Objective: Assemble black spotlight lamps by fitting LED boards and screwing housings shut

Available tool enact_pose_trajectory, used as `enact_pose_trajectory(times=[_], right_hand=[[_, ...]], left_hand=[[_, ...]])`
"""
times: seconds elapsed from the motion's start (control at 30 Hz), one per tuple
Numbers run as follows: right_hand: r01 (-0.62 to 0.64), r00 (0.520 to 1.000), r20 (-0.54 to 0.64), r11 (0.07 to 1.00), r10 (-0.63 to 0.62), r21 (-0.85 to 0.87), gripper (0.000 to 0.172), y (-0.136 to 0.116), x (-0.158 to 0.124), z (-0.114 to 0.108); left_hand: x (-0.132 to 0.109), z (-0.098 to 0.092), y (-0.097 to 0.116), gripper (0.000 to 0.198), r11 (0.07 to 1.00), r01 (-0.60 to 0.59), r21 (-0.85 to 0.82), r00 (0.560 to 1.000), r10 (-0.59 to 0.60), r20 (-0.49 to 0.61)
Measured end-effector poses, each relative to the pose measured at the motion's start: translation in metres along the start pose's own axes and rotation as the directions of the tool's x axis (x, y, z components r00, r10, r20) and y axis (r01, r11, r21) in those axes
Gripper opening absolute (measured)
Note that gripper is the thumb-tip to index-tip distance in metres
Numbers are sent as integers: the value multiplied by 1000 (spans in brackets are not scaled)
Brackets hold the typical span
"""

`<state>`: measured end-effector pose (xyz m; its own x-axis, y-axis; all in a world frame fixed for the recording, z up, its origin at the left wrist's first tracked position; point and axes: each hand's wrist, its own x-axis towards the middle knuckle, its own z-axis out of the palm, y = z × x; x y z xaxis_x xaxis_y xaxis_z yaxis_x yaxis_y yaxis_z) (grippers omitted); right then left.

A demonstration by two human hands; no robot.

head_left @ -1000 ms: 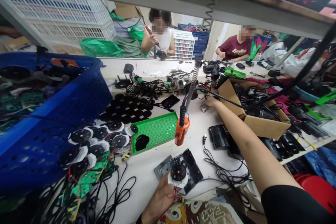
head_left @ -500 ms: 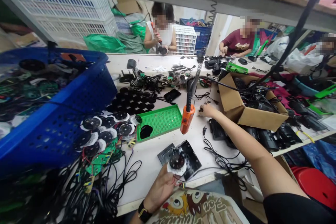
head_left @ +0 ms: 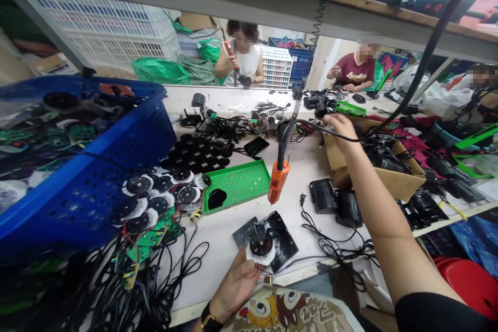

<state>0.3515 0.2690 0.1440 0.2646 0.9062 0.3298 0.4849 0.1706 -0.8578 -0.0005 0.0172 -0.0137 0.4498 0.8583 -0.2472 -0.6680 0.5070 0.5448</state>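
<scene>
My left hand is closed on a round black-and-white motor part, held over a black plastic plate at the near table edge. My right hand is raised above the open cardboard box, fingers curled by the black cable of the orange electric screwdriver. Whether it grips the cable or something small I cannot make out. The screwdriver hangs tip down between my arms.
A big blue basket of parts fills the left. Round motor discs, a green tray and tangled wires cover the table. Black housings lie right. Two people work across the table, one holding a tool.
My right hand has lifted off the table by the box and risen to the screwdriver cable. The left hand keeps the motor part in place.
</scene>
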Motion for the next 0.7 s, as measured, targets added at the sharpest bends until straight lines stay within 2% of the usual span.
enact_pose_trajectory(times=[0.1, 0.2, 0.33, 0.5, 0.57, 0.7], right_hand=[[94, 995, -28, 979, -91, 178, 31, -30, 2, -18], [95, 992, 49, 957, -113, 275, 34, -38, -19, -11], [-60, 967, 253, 988, 23, 139, 36, -12, -70, 31], [-145, 875, 467, 989, 124, 8, 32, 37, -137, 82], [-131, 854, 504, 991, 131, -36, 38, 51, -160, 93], [-68, 861, 500, 995, 92, -66, 58, 64, -198, 103]], left_hand=[[-2, -3, -2, 50, 1000, 10, 9, 1000, -10, 0], [-3, -6, -5, 51, 1000, 13, 25, 1000, -13, -8], [-5, -3, -5, 47, 999, -9, 37, 1000, 8, 5], [-9, 6, -1, 50, 998, -23, 62, 999, 21, 38], [-11, 7, 0, 49, 998, -22, 62, 999, 20, 30], [-17, 4, -3, 44, 999, 2, 51, 1000, -2, 8]])
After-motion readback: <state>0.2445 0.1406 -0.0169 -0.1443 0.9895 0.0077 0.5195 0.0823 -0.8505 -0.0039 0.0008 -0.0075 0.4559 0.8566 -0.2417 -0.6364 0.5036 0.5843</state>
